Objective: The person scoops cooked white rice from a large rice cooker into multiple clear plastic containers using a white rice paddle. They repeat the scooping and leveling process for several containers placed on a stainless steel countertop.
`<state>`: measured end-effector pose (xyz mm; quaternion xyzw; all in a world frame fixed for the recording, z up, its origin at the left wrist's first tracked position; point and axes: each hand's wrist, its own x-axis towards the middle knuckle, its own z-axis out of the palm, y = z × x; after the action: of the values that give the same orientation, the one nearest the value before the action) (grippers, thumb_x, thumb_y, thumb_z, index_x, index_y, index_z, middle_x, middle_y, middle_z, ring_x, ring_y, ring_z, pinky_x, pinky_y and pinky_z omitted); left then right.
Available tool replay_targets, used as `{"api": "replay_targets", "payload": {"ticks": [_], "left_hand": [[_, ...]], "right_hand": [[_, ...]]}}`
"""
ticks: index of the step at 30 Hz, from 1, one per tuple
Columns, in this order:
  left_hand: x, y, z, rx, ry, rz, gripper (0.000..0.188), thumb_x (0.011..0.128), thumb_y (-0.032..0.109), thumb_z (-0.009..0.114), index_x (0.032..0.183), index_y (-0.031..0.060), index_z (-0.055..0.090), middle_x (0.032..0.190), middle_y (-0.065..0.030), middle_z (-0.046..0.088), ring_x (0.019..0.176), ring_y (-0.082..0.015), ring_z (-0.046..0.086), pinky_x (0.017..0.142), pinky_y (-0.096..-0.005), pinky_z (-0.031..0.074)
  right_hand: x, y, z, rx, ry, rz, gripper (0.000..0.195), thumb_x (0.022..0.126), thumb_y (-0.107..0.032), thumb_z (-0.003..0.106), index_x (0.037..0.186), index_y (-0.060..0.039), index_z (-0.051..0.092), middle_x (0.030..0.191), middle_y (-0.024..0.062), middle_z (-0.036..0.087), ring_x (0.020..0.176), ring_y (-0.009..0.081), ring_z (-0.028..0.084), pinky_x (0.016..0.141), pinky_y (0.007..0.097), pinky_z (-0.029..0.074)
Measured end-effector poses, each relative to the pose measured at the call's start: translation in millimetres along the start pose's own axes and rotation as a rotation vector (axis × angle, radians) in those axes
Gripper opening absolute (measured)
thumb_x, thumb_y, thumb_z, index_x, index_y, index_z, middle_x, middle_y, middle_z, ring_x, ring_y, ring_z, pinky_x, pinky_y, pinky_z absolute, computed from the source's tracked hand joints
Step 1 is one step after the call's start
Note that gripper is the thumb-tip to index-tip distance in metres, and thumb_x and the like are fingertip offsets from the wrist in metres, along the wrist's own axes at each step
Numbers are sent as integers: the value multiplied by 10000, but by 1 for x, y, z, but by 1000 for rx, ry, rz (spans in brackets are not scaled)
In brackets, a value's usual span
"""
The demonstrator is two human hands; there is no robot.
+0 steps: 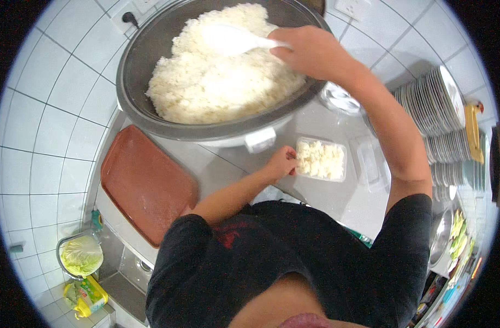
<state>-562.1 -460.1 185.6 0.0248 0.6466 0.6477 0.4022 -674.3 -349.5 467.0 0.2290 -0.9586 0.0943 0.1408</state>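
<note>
My right hand [309, 51] grips the handle of a white rice paddle [229, 39], whose blade lies over the cooked white rice [225, 88] heaped in a large dark cooker pot [180, 130]. Lower down, on the grey counter, a clear plastic container [344, 164] holds more white rice [320, 160]. My left hand [283, 163] is at that container's left edge, its fingers touching or holding the rim; part of the fingers is hidden.
A brown tray [147, 184] lies on the left of the counter. Empty clear containers [370, 160] sit right of the filled one. Stacked plates [430, 102] stand at the far right. At lower left are a sink [125, 283] and a cabbage [82, 255] in a basket.
</note>
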Motion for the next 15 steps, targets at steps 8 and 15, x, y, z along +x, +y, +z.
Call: {"api": "replay_targets", "payload": {"ticks": [8,15], "left_hand": [[1,-9,-21,-4,-128,55,281,844,95,615,1074,0,484,793,-81,586,594,-143,578,548,-281,486],[19,-38,-20,105,-186,111,253,855,283,566,768,50,609,664,-52,628,581,-157,584,570,-343,451]], "right_hand": [[76,-66,55,-189,-290,-139,213,757,-173,559,772,-12,697,796,194,673,743,349,672,671,449,538],[80,-102,56,74,-462,-50,272,802,-259,533,864,-49,694,828,190,668,814,365,647,739,454,517]]}}
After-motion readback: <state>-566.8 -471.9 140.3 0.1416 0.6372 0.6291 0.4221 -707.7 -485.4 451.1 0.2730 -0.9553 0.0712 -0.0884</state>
